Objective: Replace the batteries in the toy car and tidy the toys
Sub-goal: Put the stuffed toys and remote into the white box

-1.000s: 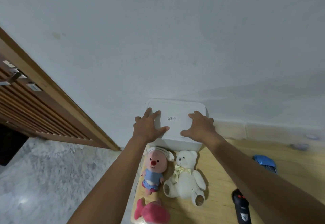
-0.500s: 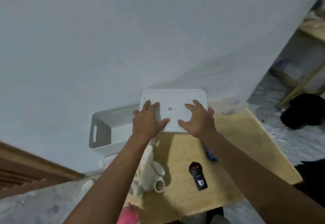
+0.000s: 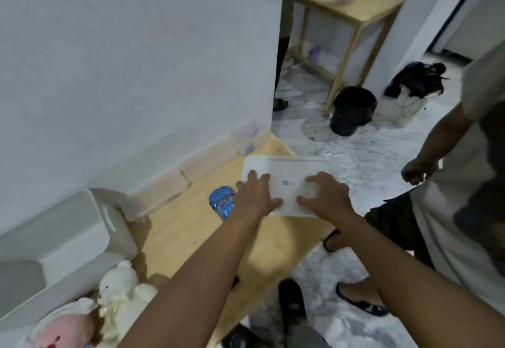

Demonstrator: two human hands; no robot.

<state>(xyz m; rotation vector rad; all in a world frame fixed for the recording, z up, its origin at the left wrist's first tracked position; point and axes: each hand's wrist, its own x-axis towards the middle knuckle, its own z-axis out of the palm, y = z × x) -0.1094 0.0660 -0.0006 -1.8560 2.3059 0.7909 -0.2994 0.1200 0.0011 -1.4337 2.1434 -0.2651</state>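
In the head view, both hands reach forward and hold a white lid [image 3: 287, 166] by its near long edge. The left hand [image 3: 255, 197] has its fingers spread and bent over the lid's left part, with the thumb lying along the near edge. The right hand [image 3: 326, 197] does the same on the right part, its fingers arched like a claw. The two hands are apart, with a small printed label on the lid between them. The lid lies flat over the far right corner of the wooden desk [image 3: 188, 241]. Whether it touches the desk or is held just above it cannot be told.

Just left of the left hand, touching the wrist in the picture, a blue toy car [image 3: 221, 203] lies on the desk. Well to the left of the hands and nearer the person, a white storage bin [image 3: 68, 227] stands uncovered against the wall. Below it, near the left forearm, a white teddy bear [image 3: 120, 290] sits beside a pink plush toy [image 3: 64, 332], and the two are touching.

To the right of the right hand, off the desk, another person stands on the marbled floor in a light shirt, dark shorts and sandals, with one loosely curled hand [image 3: 415, 174] hanging. Beyond the hands, past the corner of the wall, a black bucket [image 3: 352, 110] stands at the foot of a second wooden table [image 3: 352, 10]. A dark bag [image 3: 418, 80] lies to the right of the bucket.
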